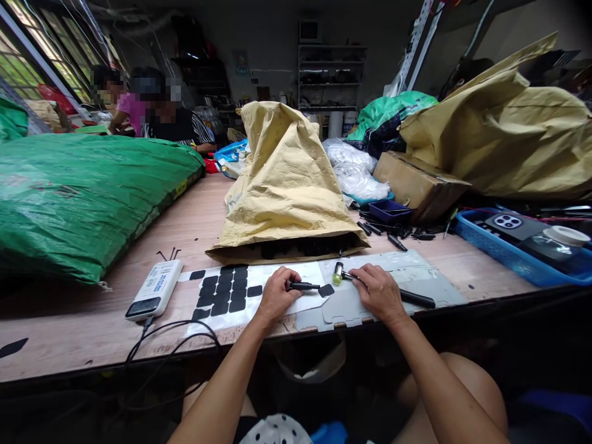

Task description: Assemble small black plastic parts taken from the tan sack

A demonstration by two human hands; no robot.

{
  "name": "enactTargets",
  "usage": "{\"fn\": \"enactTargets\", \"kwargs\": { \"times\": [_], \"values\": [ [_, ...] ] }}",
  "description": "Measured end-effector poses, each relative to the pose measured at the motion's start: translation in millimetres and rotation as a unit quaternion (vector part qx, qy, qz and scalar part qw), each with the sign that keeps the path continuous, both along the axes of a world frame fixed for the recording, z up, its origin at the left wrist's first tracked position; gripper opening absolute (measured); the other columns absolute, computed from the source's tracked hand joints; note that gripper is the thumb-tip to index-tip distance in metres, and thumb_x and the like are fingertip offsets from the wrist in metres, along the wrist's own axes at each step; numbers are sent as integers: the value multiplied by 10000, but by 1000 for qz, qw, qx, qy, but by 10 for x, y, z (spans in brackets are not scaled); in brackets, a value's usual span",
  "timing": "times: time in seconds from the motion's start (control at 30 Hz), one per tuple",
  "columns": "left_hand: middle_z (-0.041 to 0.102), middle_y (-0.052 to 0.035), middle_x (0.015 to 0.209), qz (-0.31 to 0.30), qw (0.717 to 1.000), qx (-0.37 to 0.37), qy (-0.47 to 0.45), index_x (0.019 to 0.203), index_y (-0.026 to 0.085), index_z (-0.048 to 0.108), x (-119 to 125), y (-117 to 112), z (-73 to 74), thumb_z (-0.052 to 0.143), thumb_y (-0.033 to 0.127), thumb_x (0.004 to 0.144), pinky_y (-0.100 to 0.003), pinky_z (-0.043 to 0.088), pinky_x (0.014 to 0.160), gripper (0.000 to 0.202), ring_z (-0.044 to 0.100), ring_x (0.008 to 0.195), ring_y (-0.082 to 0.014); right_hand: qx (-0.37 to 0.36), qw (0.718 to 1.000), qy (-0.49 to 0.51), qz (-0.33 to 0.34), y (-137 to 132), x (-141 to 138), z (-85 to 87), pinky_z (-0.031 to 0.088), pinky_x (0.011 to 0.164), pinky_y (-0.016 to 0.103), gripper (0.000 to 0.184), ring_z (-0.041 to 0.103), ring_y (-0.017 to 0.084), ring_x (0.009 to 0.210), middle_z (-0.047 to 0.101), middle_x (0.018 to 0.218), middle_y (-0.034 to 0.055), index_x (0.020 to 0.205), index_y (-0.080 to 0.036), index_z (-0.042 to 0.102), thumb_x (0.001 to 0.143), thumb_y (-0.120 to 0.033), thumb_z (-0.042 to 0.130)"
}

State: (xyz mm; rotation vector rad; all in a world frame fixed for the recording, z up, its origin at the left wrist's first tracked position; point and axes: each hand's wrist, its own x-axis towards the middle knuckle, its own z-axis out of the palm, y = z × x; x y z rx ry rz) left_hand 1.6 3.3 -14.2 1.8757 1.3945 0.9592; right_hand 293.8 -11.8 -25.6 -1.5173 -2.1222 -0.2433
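My left hand (276, 291) is closed on a short black rod-like part (303, 286), held flat over a white sheet (272, 280) that carries several black adhesive pads (224, 290). One loose black pad (326, 290) lies just past the rod's tip. My right hand (377, 290) is curled round a small mallet (351, 276) with a yellow-green head (338, 273) and a black handle (416, 298). The mallet rests on a grey flat plate (407, 274) at the table's front edge.
A tan paper sack (287, 179) lies open behind my hands with dark parts inside. A green woven sack (78, 191) fills the left. A white power bank (155, 288) with a cable lies left. A blue tray (522, 246) stands right. Two people sit at the far left.
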Motion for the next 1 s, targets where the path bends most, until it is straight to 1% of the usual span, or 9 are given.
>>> {"fn": "enactTargets", "kwargs": {
  "times": [0.2,0.57,0.8,1.0],
  "values": [
    [598,16,896,2,1000,-5,-4,864,215,657,-4,1,-5,683,89,698,-259,404,687,210,514,766,-142,3,999,0,-35,-9,4,-9,394,805,366,240,549,240,914,683,980,63,1079,-249,713,941,-192,525],
    [592,20,881,-6,1000,15,0,846,206,642,-2,6,-20,701,90,693,-253,390,678,201,499,747,-135,19,999,26,-36,-2,7,-35,400,812,330,217,550,222,895,665,933,46,1052,-230,718,925,-190,547],
    [604,18,860,-3,1000,20,20,850,209,651,3,-7,8,703,103,686,-270,407,697,202,497,744,-145,17,999,23,-37,5,21,-48,405,807,334,212,547,223,887,661,932,50,1052,-228,720,910,-190,568],
    [627,2,864,-13,1000,20,18,868,215,666,5,-22,26,717,152,710,-283,419,732,177,552,838,-178,15,999,26,-37,10,27,-53,405,807,332,209,549,220,886,659,935,50,1048,-229,720,911,-197,565]
  ]
}}
